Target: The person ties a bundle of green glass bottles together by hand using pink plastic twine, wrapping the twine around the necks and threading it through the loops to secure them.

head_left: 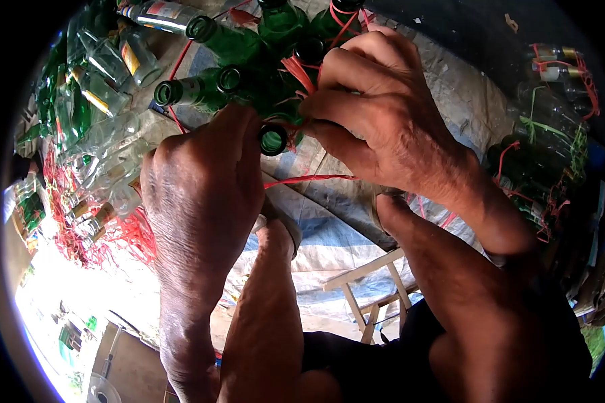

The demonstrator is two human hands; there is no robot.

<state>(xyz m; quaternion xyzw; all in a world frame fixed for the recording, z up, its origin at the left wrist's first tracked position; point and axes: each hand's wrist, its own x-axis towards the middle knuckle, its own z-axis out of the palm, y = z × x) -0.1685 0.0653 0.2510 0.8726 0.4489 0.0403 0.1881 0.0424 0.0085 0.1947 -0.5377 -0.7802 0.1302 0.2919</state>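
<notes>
A cluster of green glass bottles [238, 43] stands close together at the top middle, necks toward me, with red plastic string [309, 178] running around and between them. My right hand [383, 111] is closed in a pinch on the string at the bottles' right side, where a loose red tuft [298, 72] sticks up. On the near left side, my left hand [205, 168] is closed with its fingertips mostly hidden, and a short stretch of string runs between the two hands. One open bottle mouth [273, 139] shows right between them.
Clear and green bottles [101, 101] lie piled at the left beside tangled red string [124, 238]. More tied bottles [541, 161] are at the right. A woven plastic sheet [329, 235] covers the ground, and a small wooden frame [363, 282] is near my legs.
</notes>
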